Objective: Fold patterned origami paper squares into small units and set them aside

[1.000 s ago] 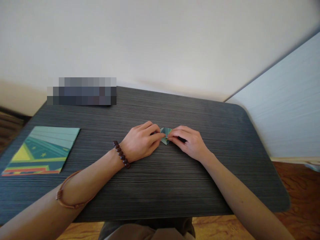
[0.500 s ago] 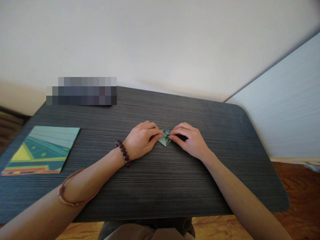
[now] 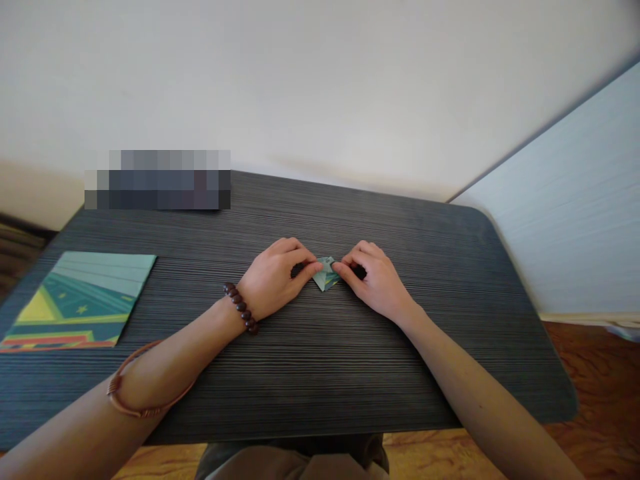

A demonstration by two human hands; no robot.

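Left hand (image 3: 274,273), right hand (image 3: 377,277), pinching folded paper (image 3: 326,275)

The dark bench (image 3: 310,373), finely streaked and rounded at its right corners, carries a small folded green paper (image 3: 325,275) near its middle. Left of that folded paper, well apart, a flat sheet (image 3: 80,300) patterned in green, yellow and orange lies near the bench's left edge. Farther back and left of the folded paper sits a pixelated object (image 3: 160,183), its identity hidden.
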